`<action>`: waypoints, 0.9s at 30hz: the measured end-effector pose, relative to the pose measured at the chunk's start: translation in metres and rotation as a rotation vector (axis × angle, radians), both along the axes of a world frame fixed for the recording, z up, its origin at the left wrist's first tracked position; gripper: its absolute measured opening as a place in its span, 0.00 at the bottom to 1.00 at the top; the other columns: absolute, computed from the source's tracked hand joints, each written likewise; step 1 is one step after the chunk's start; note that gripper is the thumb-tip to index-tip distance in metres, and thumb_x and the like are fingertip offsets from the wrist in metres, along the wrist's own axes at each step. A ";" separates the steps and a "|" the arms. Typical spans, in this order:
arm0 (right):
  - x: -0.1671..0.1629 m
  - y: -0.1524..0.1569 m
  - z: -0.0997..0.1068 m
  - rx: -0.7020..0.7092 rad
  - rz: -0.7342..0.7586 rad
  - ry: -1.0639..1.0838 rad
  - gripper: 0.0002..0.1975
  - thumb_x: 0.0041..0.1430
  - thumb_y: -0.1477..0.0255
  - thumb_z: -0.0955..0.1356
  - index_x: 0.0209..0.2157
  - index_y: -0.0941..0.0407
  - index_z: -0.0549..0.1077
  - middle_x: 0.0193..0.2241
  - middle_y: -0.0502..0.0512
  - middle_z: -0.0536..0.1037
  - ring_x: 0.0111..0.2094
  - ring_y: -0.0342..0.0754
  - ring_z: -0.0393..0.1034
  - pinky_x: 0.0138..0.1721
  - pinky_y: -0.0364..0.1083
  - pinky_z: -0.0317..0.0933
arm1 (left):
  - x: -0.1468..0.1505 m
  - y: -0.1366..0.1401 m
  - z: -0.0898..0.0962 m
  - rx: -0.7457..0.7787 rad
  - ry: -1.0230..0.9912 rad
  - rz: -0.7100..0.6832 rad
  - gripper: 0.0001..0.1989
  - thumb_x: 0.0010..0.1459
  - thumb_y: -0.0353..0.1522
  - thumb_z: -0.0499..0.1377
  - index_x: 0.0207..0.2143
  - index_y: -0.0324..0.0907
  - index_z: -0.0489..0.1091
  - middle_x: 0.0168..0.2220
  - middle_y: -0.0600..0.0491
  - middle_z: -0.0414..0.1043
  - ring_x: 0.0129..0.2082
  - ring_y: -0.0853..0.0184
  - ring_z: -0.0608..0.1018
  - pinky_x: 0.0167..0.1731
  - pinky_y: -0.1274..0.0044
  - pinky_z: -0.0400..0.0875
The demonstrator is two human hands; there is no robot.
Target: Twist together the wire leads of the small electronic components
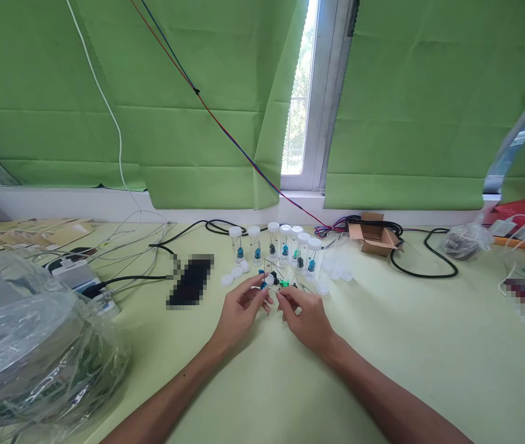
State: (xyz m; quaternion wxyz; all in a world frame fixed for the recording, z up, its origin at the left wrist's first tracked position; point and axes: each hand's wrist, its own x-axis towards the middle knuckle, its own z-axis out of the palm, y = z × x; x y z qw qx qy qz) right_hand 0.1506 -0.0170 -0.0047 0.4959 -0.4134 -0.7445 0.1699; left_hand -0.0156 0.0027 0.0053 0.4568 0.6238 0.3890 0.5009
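Note:
In the middle of the table, my left hand (242,308) pinches a small blue part (263,285) with thin wire leads. My right hand (307,316) is closed at the fingertips, close beside it. A thin line runs between the two hands, but what the right fingers grip is too small to tell. Just beyond lie loose parts of the same kind, among them a green one (284,283) and a black one (275,277). Behind them stand several clear vials with white caps (285,229), each with a small blue, green or dark part inside.
Loose white caps (227,280) lie left of the vials; uncapped clear vials (334,265) stand right. An open cardboard box (377,240) and black cables (422,275) are at the back. A plastic-wrapped reel (35,345) fills the near left, with a power strip (77,277) behind it.

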 end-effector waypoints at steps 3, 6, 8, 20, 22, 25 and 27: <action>0.000 0.000 0.001 0.002 0.003 0.006 0.12 0.65 0.70 0.60 0.29 0.56 0.70 0.21 0.50 0.70 0.20 0.41 0.66 0.19 0.39 0.57 | 0.001 0.000 0.000 0.011 0.007 -0.006 0.21 0.56 0.39 0.60 0.50 0.40 0.71 0.35 0.50 0.76 0.25 0.68 0.76 0.32 0.73 0.75; 0.000 0.000 0.002 -0.024 0.019 0.024 0.12 0.65 0.70 0.60 0.29 0.56 0.70 0.21 0.50 0.70 0.20 0.41 0.66 0.19 0.38 0.57 | 0.001 0.000 0.000 0.024 -0.004 -0.005 0.19 0.56 0.39 0.61 0.48 0.41 0.72 0.36 0.49 0.76 0.26 0.68 0.76 0.32 0.73 0.76; 0.000 0.000 0.002 -0.043 0.031 0.040 0.12 0.65 0.70 0.60 0.29 0.56 0.70 0.21 0.50 0.71 0.19 0.41 0.66 0.20 0.38 0.58 | 0.001 0.001 -0.001 0.025 -0.017 -0.005 0.18 0.56 0.38 0.61 0.47 0.40 0.73 0.35 0.50 0.76 0.26 0.68 0.76 0.32 0.73 0.76; -0.003 0.000 0.001 -0.143 0.077 0.173 0.13 0.65 0.65 0.62 0.29 0.56 0.71 0.21 0.50 0.73 0.17 0.41 0.69 0.20 0.40 0.63 | -0.001 0.004 -0.002 -0.011 -0.012 0.011 0.13 0.56 0.39 0.61 0.40 0.40 0.75 0.20 0.56 0.71 0.18 0.71 0.71 0.22 0.78 0.69; -0.003 0.000 0.001 -0.168 0.092 0.197 0.13 0.64 0.64 0.62 0.29 0.56 0.71 0.21 0.50 0.73 0.16 0.41 0.69 0.19 0.40 0.64 | -0.001 0.005 -0.003 -0.004 -0.017 0.023 0.12 0.55 0.38 0.61 0.38 0.40 0.75 0.20 0.56 0.70 0.18 0.71 0.70 0.21 0.78 0.68; -0.004 -0.001 0.002 -0.208 0.117 0.250 0.13 0.64 0.65 0.63 0.28 0.57 0.71 0.20 0.49 0.73 0.15 0.40 0.68 0.18 0.39 0.63 | -0.001 0.006 -0.003 0.007 -0.012 0.036 0.11 0.55 0.38 0.61 0.37 0.40 0.75 0.20 0.56 0.70 0.17 0.72 0.69 0.20 0.79 0.67; -0.005 -0.001 0.003 -0.236 0.130 0.280 0.12 0.63 0.65 0.64 0.28 0.57 0.71 0.20 0.49 0.72 0.15 0.40 0.68 0.17 0.39 0.62 | -0.001 0.006 -0.003 0.010 -0.005 0.041 0.10 0.55 0.37 0.61 0.36 0.40 0.74 0.20 0.56 0.70 0.17 0.72 0.69 0.19 0.80 0.66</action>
